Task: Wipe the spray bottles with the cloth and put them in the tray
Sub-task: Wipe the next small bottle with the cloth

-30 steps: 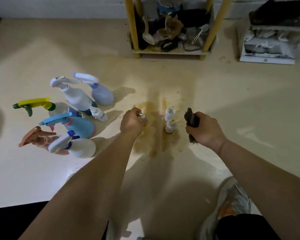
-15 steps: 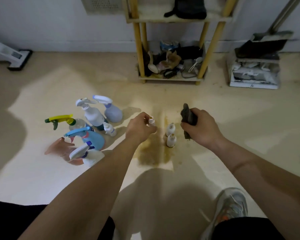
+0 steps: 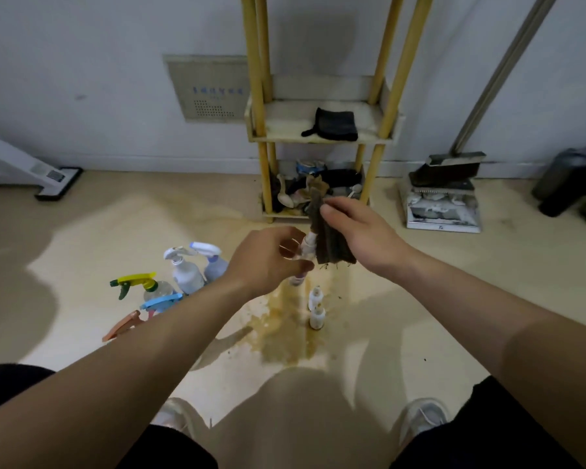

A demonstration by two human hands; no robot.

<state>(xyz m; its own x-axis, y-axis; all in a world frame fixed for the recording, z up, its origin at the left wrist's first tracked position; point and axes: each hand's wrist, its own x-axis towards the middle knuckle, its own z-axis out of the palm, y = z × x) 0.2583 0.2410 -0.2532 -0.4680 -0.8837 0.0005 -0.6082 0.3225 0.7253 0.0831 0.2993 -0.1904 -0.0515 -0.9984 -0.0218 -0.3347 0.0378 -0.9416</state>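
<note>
My left hand (image 3: 268, 262) grips a small white spray bottle (image 3: 306, 250), lifted above the floor. My right hand (image 3: 362, 236) pinches a dark brown cloth (image 3: 330, 243) that hangs against the bottle's right side. Two more small white bottles (image 3: 316, 308) stand on the floor below, in a brown stain. A cluster of larger trigger spray bottles (image 3: 183, 275) stands on the floor to the left, partly hidden by my left forearm. A yellow-posted rack has a tray shelf (image 3: 285, 126) against the wall, with a dark cloth on it.
The rack's bottom shelf (image 3: 315, 192) is full of clutter. A broom and dustpan (image 3: 442, 194) stand at the right wall, a dark bin (image 3: 569, 179) at far right, a white appliance base (image 3: 53, 179) at the left. My shoes (image 3: 423, 418) are at the bottom.
My left hand has lifted the small bottle off the floor. My right hand has brought the cloth up against it. The view has tilted up toward the wall and rack.
</note>
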